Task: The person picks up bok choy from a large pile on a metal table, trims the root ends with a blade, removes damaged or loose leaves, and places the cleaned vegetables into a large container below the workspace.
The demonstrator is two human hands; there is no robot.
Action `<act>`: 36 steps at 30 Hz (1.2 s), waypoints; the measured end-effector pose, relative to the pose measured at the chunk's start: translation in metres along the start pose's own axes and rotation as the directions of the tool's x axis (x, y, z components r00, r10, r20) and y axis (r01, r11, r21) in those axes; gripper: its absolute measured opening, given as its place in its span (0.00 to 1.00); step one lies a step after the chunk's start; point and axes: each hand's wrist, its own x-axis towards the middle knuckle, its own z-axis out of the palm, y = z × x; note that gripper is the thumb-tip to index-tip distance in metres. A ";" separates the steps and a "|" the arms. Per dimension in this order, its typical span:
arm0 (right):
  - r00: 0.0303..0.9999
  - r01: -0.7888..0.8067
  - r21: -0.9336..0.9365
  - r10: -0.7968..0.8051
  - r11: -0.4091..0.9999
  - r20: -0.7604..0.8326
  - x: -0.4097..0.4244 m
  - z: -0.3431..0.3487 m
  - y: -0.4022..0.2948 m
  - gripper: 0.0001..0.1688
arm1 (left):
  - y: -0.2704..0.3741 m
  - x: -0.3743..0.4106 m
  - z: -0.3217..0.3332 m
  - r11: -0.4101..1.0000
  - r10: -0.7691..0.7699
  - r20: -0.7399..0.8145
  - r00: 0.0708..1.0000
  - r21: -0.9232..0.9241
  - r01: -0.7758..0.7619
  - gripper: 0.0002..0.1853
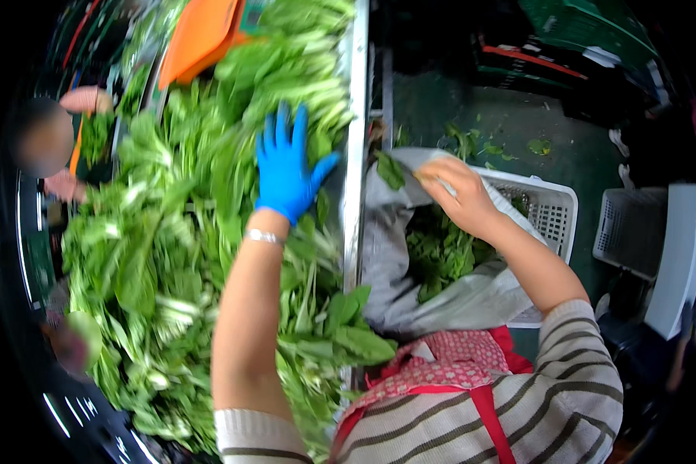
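Observation:
My left hand (287, 165), in a blue glove, lies palm down with fingers spread on a heap of leafy greens (180, 278). Its thumb points towards the metal table rim (356, 145). Bare, my right hand (461, 191) pinches a loose green leaf (390, 170) over the mouth of a grey-white woven sack (383, 296). Inside the sack, loose leaves (449, 255) are visible below my wrist. Beside my left fingers, a bundle of greens (301, 75) lies with its pale stalks towards the rim.
An orange plastic tray (200, 37) stands among the greens at the far end. A white plastic basket (562, 220) is next to the sack; another basket (626, 232) stands farther right. Scattered leaves (539, 146) lie on the green floor. People are across the table.

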 end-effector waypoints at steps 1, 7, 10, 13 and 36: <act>0.986 0.061 -0.118 -0.042 0.991 0.161 -0.026 0.000 0.000 0.12 | -0.007 0.000 -0.010 0.998 0.035 -0.021 0.999 -0.057 -0.036 0.43; 0.799 -0.043 -0.405 0.275 0.913 0.535 -0.156 -0.001 -0.003 0.16 | 0.007 -0.025 -0.144 0.971 0.239 -0.360 0.902 0.092 -0.220 0.30; 0.858 -0.029 -0.385 0.221 0.922 0.465 -0.152 0.004 -0.030 0.15 | -0.005 -0.083 -0.183 0.956 0.283 -0.553 0.784 0.098 -0.277 0.27; 0.958 0.098 -0.409 0.024 0.907 0.285 -0.124 0.013 -0.078 0.12 | -0.013 -0.180 -0.213 0.990 0.103 -0.517 0.850 -0.026 -0.136 0.25; 0.262 0.742 0.089 -0.411 0.664 0.873 -0.124 0.278 -0.294 0.46 | 0.189 -0.577 -0.127 0.408 -0.906 -0.202 0.372 -0.653 0.638 0.22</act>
